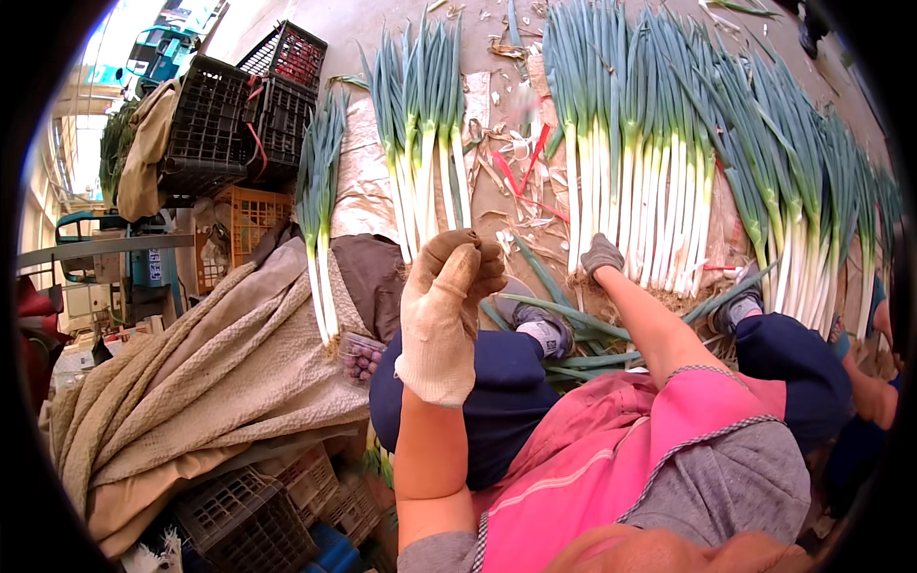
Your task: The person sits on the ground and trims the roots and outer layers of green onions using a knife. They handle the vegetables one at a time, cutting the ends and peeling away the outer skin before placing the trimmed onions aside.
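Observation:
My left hand (pixel 450 315), in a soiled white work glove, is raised in front of my lap with its fingers curled; what is inside the fist cannot be made out. My right hand (pixel 602 256), in a grey-looking glove, reaches down to the white stalks of the green onions (pixel 645 200) laid in a wide row; its fingers are partly hidden, so its hold is unclear. A smaller group of green onions (pixel 423 150) lies beyond my left hand, leaves pointing away. Two or so more green onions (pixel 324 286) rest on a cloth at the left.
Black plastic crates (pixel 208 122) and an orange crate (pixel 259 218) stand at left. A clear box of purple fruit (pixel 362 358) sits by my knee. Loose leaves, peelings and red ribbon (pixel 516 175) litter the floor. More green onions (pixel 802 186) lie right, near another person's arm (pixel 863 390).

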A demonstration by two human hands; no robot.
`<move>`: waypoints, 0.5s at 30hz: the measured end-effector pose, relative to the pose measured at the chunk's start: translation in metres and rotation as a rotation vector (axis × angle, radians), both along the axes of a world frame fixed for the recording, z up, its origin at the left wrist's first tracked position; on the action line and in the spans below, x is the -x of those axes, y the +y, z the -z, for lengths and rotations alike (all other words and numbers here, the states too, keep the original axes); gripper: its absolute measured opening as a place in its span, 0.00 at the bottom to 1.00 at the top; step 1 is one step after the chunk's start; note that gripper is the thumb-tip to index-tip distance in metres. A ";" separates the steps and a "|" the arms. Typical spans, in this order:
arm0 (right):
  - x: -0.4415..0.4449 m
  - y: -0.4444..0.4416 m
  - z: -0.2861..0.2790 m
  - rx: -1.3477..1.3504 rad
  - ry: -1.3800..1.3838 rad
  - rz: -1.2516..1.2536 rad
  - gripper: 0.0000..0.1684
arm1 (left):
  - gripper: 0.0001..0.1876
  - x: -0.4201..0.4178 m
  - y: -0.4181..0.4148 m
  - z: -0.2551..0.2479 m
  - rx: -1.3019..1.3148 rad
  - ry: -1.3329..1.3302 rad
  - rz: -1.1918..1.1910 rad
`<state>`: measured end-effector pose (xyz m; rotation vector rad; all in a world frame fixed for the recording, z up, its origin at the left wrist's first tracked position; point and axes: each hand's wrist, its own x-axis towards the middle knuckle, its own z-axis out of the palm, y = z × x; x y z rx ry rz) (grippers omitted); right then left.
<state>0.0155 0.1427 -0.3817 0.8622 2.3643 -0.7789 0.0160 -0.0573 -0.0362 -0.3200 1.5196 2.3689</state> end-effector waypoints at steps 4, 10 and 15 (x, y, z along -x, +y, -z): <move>-0.019 0.016 0.019 0.279 0.210 0.302 0.27 | 0.13 0.001 0.007 0.001 0.013 0.043 0.015; -0.040 0.048 -0.118 1.341 0.329 0.872 0.15 | 0.15 0.001 0.042 0.016 0.093 0.068 0.095; -0.104 0.043 -0.235 1.678 0.435 0.636 0.12 | 0.17 -0.001 0.112 0.079 0.266 0.201 0.268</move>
